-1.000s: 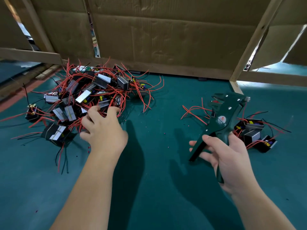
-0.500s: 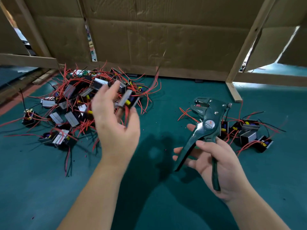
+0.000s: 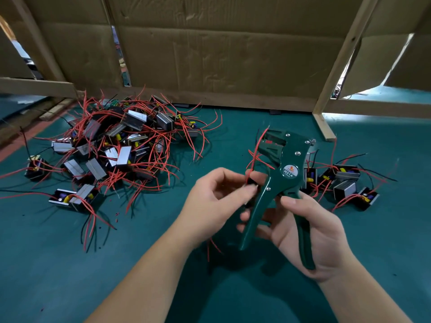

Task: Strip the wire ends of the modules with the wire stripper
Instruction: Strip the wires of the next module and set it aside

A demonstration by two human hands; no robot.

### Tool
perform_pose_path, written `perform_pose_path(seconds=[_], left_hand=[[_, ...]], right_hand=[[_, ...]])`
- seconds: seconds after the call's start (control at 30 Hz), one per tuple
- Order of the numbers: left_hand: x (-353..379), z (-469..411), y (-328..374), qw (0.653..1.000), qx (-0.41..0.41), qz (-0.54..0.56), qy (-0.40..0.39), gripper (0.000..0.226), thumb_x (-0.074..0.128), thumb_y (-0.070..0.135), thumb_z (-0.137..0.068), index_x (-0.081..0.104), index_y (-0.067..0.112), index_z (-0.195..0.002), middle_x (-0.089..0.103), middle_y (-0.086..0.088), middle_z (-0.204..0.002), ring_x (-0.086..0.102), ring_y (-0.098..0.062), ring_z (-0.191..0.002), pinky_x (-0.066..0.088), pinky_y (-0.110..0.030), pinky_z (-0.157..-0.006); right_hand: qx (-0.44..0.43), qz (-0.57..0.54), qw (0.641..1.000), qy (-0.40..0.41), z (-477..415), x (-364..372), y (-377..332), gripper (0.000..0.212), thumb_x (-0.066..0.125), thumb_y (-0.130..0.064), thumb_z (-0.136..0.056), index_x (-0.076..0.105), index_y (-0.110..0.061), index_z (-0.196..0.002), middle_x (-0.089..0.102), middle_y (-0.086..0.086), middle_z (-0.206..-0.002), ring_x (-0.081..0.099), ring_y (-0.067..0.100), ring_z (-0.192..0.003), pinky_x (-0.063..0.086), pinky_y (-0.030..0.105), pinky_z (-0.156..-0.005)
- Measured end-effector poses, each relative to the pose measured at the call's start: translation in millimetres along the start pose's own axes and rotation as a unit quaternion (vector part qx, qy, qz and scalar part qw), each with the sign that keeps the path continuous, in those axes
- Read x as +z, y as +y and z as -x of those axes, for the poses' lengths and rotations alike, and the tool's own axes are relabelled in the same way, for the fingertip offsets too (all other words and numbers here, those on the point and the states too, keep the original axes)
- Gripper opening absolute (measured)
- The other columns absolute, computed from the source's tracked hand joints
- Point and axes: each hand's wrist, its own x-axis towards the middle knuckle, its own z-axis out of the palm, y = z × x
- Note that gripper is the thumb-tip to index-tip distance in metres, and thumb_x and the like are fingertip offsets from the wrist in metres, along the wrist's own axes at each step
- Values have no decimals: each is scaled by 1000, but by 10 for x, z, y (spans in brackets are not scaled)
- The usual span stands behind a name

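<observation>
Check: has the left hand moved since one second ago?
Yes. The left hand left the pile of modules and now sits right of it, pinching a module beside the wire stripper.

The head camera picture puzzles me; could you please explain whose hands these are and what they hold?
No machine here: a person wears a camera on the head, looking down at their own hands. The left hand pinches a small module whose red wires rise toward the tool's head. The right hand grips a green wire stripper, handles spread. On the green table a big pile of modules lies left, a smaller group right, before a cardboard wall.
</observation>
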Motion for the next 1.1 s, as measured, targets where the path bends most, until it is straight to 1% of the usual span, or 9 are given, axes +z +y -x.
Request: perform_pose_path(seconds=[0.1,0.2,0.4,0.53,0.63,0.8,0.9,1.0,1.1], left_hand=[[-75,-35,1,989,70,-119,61,31,66,54,-71,66,22,-73,65,10,-67,61,-8,-66,50,-28,-66],[-100,-56,23,992,89,-38,80,24,74,37,-73,67,26,-93,72,7,-86,68,-8,-80,51,-19,-72],[-103,-62,6,993,73,0,92,49,84,32,-61,62,28,-105,74,4,-88,71,-14,-86,55,-34,-83],[-78,-72,5,994,65,38,79,29,76,12,-75,66,22,-100,75,2,-82,72,-13,-72,54,-22,-72],[-86,-88,17,989,62,82,110,14,67,10,-82,73,21,-89,73,1,-76,68,-9,-74,52,-18,-73],[-145,-129,103,965,17,223,136,29,57,5,-91,78,19,-75,67,2,-67,67,-11,-64,52,-17,-64],[-182,-136,131,967,4,187,176,24,63,12,-88,75,19,-69,60,7,-58,56,-6,-54,46,-19,-62],[-182,-82,180,974,20,149,167,10,68,23,-79,68,15,-73,52,11,-52,44,-2,-48,38,-18,-58],[-179,-64,203,976,44,129,170,7,66,11,-83,66,10,-76,59,13,-54,50,3,-46,41,-8,-49]], right_hand=[[15,11,1000,-3,10,7,9,70,84,-21,-60,59,5,-120,62,26,-95,63,40,-79,52,56,-74],[36,10,999,-11,5,41,55,69,84,-19,-59,59,7,-117,61,26,-92,62,42,-77,51,58,-73],[49,-8,999,-17,15,76,136,48,83,-15,-60,65,-1,-101,61,25,-84,63,42,-77,51,58,-73],[56,-10,998,-16,3,72,139,62,83,-17,-60,61,4,-114,61,25,-86,64,41,-78,51,58,-75],[46,-3,999,-19,7,59,142,73,82,-19,-61,56,3,-125,61,26,-94,63,41,-79,51,56,-75],[30,-14,999,-10,14,19,75,75,82,-23,-59,57,-1,-126,54,22,-133,65,37,-79,53,53,-74],[62,-11,998,21,8,-23,61,79,85,-23,-53,58,0,-124,60,27,-118,64,38,-77,53,53,-73],[109,-12,994,17,9,-15,91,78,84,-21,-52,59,1,-122,62,26,-97,63,39,-75,53,53,-72],[126,-15,992,-24,18,19,114,71,80,-21,-60,57,2,-124,61,23,-93,63,39,-77,52,54,-75]])
